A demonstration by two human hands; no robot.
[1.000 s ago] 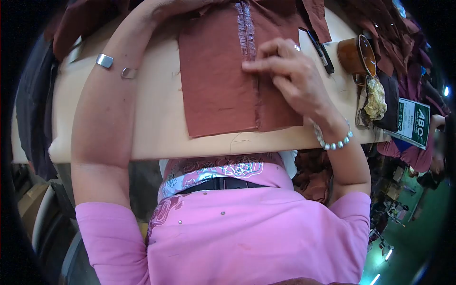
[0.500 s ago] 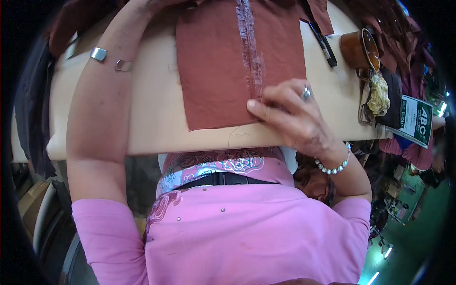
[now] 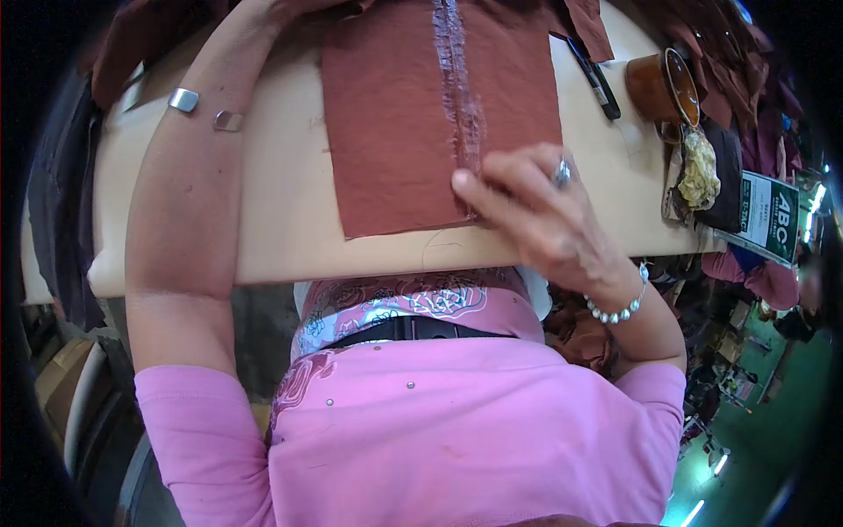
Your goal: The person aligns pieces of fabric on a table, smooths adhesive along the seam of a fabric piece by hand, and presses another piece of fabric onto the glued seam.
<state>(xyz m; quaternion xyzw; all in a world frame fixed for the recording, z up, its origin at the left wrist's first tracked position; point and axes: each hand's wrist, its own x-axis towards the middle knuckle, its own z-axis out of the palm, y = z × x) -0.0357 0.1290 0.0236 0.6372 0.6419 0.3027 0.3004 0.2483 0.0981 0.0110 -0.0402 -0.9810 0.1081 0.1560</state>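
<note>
A reddish-brown panel, leather or cloth, lies flat on the pale tabletop. A whitish, glue-like smeared strip runs lengthwise down its middle. My right hand, with a ring and a beaded bracelet, is over the lower end of the strip. Its fingers are bent and partly blurred, with the thumb resting at the seam; whatever may be under them is hidden. At the top edge only a sliver of my left hand shows, by the panel's far left side, its fingers out of sight. A metal cuff circles that forearm.
On the right lie a black cutter-like tool, a brown cup, a yellowish lump and a green-and-white ABC packet. More brown pieces are heaped behind. Dark cloth hangs over the left edge.
My right hand has shifted slightly left and up along the seam, its fingers blurred. The panel sits marginally further left in view. My left arm has barely moved.
</note>
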